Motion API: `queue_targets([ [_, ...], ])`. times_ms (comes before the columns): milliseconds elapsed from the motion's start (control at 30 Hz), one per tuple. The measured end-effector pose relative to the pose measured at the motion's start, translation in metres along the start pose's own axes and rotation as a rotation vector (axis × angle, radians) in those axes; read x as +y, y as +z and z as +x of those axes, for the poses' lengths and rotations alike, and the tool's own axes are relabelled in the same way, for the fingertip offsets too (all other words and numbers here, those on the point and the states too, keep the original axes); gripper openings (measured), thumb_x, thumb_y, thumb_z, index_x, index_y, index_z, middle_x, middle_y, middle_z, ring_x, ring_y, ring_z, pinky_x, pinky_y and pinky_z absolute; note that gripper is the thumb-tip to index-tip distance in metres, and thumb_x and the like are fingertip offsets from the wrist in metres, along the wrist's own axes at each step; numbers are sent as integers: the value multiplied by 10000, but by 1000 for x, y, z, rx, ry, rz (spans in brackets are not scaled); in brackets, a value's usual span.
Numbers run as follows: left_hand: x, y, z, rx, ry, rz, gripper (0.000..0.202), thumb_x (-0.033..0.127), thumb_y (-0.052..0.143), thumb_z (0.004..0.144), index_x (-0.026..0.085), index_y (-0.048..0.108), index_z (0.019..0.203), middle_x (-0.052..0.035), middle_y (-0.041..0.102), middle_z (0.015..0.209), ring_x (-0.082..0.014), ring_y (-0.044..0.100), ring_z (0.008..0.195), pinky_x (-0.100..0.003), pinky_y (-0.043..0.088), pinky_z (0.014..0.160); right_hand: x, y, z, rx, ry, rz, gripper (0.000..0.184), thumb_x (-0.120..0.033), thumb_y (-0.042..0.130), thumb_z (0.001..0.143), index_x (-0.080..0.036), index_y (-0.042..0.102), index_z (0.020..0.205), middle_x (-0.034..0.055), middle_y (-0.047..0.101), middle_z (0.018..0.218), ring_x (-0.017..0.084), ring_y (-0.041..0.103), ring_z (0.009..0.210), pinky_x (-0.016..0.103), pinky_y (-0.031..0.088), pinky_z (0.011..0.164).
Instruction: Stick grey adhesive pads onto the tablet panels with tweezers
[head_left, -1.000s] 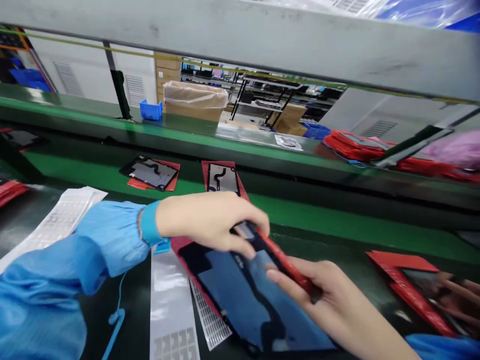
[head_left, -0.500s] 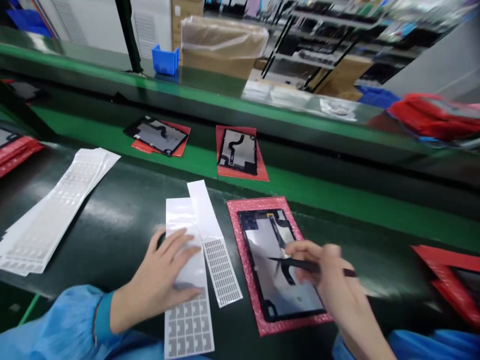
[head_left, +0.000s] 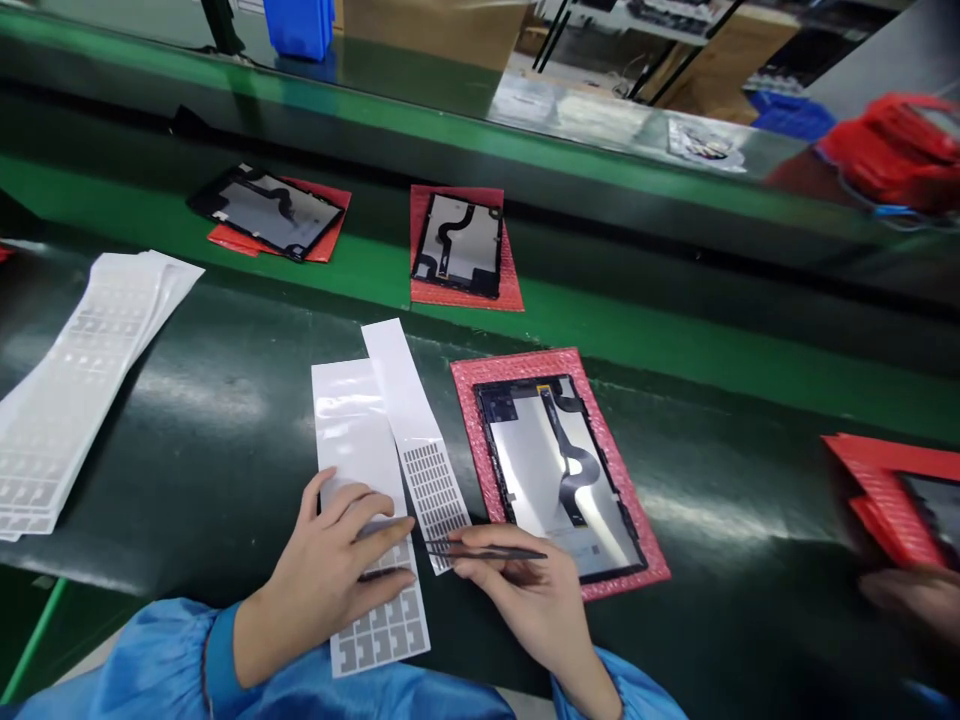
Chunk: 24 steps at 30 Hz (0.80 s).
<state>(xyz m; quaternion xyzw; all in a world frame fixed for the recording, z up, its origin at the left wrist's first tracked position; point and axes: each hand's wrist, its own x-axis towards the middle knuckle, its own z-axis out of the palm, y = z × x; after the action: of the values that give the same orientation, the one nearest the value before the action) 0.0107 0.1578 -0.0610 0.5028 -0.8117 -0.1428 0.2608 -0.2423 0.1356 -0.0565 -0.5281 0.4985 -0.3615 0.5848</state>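
Observation:
My left hand (head_left: 334, 555) lies open, thumb apart from the fingers, on a wide white sheet of grey stickers (head_left: 379, 630). My right hand (head_left: 525, 600) is closed round dark tweezers (head_left: 495, 551), their tips over the lower part of a narrow sticker strip (head_left: 431, 480) with rows of small dark rectangles. The strip's upper end overlaps the wide sheet. Right of it, a tablet screen panel (head_left: 525, 460), back side up, lies on a pink bubble-wrap bag (head_left: 469, 400). A black flex cable (head_left: 574, 460) curves down the panel; my right hand partly overlaps the bag's lower left side.
More sticker sheets (head_left: 90, 370) are stacked at left. Two other panels (head_left: 262, 210) (head_left: 461, 245) lie on red bags along the green ledge. At the right edge, another person's hand (head_left: 911, 600) is near a red bag (head_left: 892, 480). A blue bin (head_left: 300, 28) stands on the upper shelf.
My right hand has moved left with the tweezers, from above the panel to the narrow sticker strip. My left hand stays on the wide sheet. Another person's hand has appeared at right; the view has tilted down.

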Motion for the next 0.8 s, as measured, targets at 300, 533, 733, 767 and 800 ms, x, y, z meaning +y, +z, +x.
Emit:
queue_targets([
  [300,-3,5,0,21,-59,-43,277,514,661,990,319,719,1179,18,720,1045,-191,624,1026,-476,219,1164,-2,7,3,-2,-37,-92,115,-254,872,845,-228,826,948,59,811,937,238,802,825,244,677,778],
  [533,-4,8,0,35,-51,-59,183,474,644,1013,340,748,1083,33,720,980,-184,619,992,-495,249,1120,-2,11,6,-26,-32,-68,128,-259,851,867,-213,802,975,57,808,945,227,800,814,244,674,776],
  [733,-3,3,1,29,-31,-59,181,450,616,1032,348,762,1060,46,720,950,-173,610,960,-482,271,1095,-4,12,6,-13,-29,-88,125,-266,855,857,-215,793,953,43,808,904,218,797,783,227,670,736],
  [767,-3,4,1,33,-28,-62,175,455,626,1025,353,764,1058,50,720,945,-170,608,953,-477,274,1092,-4,12,6,-12,-27,-89,122,-268,854,857,-214,792,947,42,807,896,219,797,776,226,670,729],
  [800,-3,4,0,36,-29,-65,167,457,639,1017,358,767,1058,54,720,942,-168,605,949,-474,276,1092,-4,12,6,-15,-23,-89,121,-269,853,857,-214,790,944,42,807,889,219,797,769,223,669,721],
])
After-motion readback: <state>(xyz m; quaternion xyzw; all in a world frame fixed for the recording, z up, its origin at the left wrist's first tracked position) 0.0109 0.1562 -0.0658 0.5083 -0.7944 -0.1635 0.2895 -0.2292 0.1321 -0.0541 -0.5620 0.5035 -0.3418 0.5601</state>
